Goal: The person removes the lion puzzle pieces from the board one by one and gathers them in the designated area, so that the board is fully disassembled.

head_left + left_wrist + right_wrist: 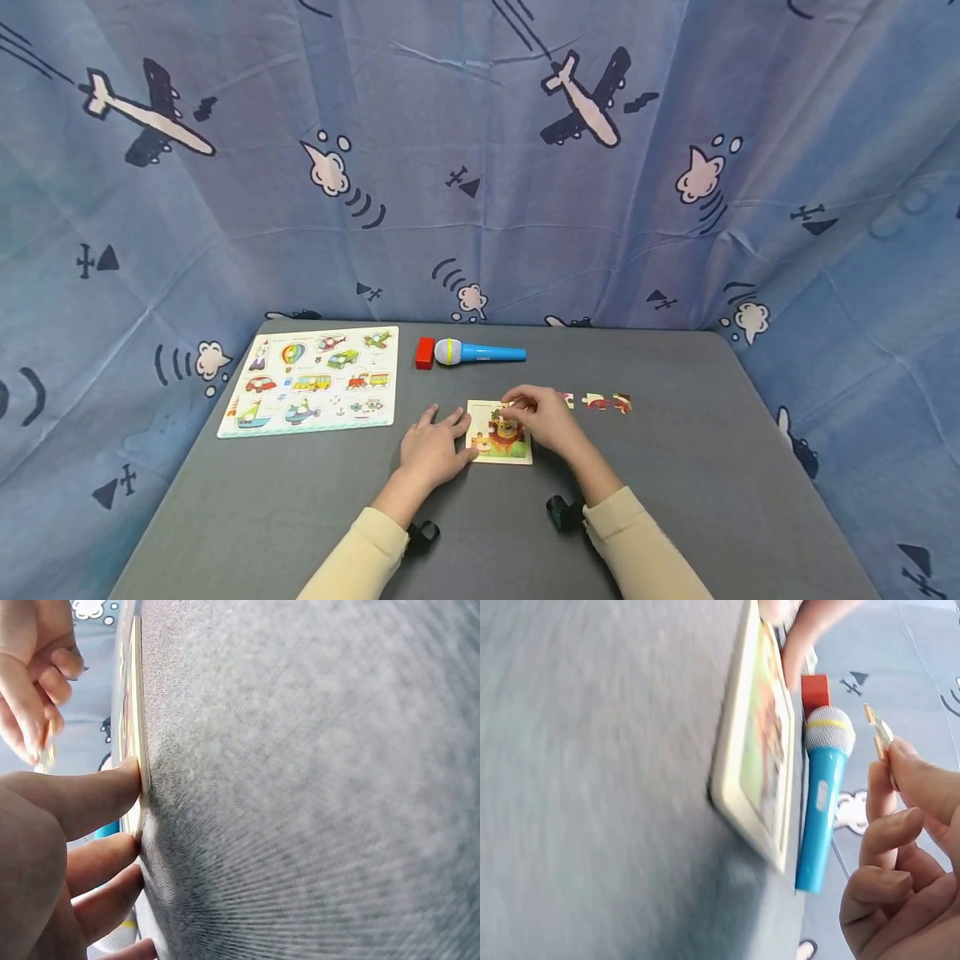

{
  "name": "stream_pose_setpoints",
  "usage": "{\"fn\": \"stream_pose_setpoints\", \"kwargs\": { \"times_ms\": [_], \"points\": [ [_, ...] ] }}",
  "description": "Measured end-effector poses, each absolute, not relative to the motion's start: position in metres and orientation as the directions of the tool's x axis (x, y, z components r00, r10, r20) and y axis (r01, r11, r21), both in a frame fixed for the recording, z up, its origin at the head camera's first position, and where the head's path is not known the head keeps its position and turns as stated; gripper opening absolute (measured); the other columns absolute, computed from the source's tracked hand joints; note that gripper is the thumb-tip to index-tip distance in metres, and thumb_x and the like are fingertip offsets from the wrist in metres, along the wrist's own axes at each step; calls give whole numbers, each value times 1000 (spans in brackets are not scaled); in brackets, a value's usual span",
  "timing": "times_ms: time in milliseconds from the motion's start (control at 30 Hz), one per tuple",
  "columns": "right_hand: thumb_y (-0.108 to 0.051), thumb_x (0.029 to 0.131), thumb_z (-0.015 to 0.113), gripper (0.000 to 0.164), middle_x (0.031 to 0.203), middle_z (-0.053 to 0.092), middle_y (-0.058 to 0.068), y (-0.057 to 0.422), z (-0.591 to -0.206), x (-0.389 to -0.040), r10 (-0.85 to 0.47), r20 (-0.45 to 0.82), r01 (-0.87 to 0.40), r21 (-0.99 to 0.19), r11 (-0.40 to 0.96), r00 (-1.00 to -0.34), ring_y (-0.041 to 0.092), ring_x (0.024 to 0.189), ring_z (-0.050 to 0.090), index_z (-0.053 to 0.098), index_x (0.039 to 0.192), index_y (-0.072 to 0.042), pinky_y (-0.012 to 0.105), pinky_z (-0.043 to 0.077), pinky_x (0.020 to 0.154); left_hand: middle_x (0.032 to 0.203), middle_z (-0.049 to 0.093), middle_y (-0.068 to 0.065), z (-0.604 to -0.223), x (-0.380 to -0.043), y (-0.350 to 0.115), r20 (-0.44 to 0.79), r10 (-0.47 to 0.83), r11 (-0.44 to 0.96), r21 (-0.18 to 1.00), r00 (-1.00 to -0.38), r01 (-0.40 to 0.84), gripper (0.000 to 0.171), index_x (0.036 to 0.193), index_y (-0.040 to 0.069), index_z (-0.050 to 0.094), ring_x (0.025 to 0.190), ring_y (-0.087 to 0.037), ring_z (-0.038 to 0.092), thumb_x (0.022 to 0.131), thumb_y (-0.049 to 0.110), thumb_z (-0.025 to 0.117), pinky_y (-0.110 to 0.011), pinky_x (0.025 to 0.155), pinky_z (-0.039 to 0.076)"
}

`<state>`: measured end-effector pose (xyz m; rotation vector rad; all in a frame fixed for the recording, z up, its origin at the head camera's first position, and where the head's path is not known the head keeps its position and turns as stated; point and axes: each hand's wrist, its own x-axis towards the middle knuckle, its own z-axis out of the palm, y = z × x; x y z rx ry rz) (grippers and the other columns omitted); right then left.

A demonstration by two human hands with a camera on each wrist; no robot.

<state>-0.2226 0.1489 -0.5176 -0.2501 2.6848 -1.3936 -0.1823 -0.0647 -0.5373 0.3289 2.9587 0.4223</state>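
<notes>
A small square jigsaw puzzle [498,459] with a pale frame and a cartoon animal picture lies flat on the table. My left hand [431,450] rests at its left side, fingers spread; in the left wrist view the thumb and fingertips touch the frame's edge. Above the picture, my right hand [551,423] pinches a puzzle piece [883,735] between thumb and index finger, held clear of the frame. To the right of that hand lie loose puzzle pieces [597,402] in a row, the nearest partly hidden by it.
A blue toy microphone [491,353] lies behind the puzzle, its head beside a red block [424,353]. At the left is a large white board [341,417] with vehicle pictures. A blue patterned curtain [480,242] hangs around the grey table [675,500].
</notes>
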Motion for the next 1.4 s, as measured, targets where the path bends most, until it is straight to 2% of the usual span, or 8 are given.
{"fn": "stream_pose_setpoints", "kwargs": {
  "times_ms": [100, 200, 433, 867, 1400],
  "points": [
    [-21, 89, 79, 15, 84, 73, -2, 159, -515, -222, -193, 10, -120, -812, 570, -981, 13, 69, 61, 76, 101, -13, 28, 50, 61, 153, 51, 6, -537, -182, -66, -99, 235, 939, 281, -967, 199, 63, 145, 26, 58, 147, -38, 36, 90, 54, 70, -58, 112, 39],
    [-22, 89, 78, 20, 84, 74, -1, 170, -512, -222, -155, 2, -92, -816, 570, -988, 15, 67, 59, 74, 105, -10, 27, 48, 58, 153, 51, 6, -536, -182, -67, -96, 240, 940, 271, -966, 207, 63, 145, 26, 57, 147, -38, 36, 90, 54, 69, -57, 112, 40],
    [-22, 88, 80, 19, 82, 72, 2, 197, -513, -220, -67, 1, -40, -815, 578, -998, 15, 68, 58, 73, 99, -9, 25, 48, 57, 153, 52, 4, -536, -180, -66, -88, 258, 934, 276, -962, 225, 64, 145, 25, 58, 146, -39, 37, 90, 53, 70, -57, 112, 40],
    [-20, 89, 79, 20, 83, 74, 4, 233, -518, -217, -43, 14, -37, -799, 600, -999, 13, 68, 59, 74, 102, -6, 24, 49, 57, 152, 52, 4, -538, -180, -66, -71, 256, 931, 287, -964, 226, 63, 145, 24, 58, 147, -39, 37, 90, 52, 70, -58, 111, 40],
    [-15, 84, 82, 17, 74, 72, 5, 252, -541, -218, -12, -17, 4, -720, 694, -1000, 7, 64, 60, 72, 88, -3, 26, 47, 63, 153, 52, 4, -539, -181, -65, -78, 246, 929, 302, -966, 212, 64, 145, 24, 57, 148, -39, 35, 90, 52, 70, -58, 112, 39]
  ]
}}
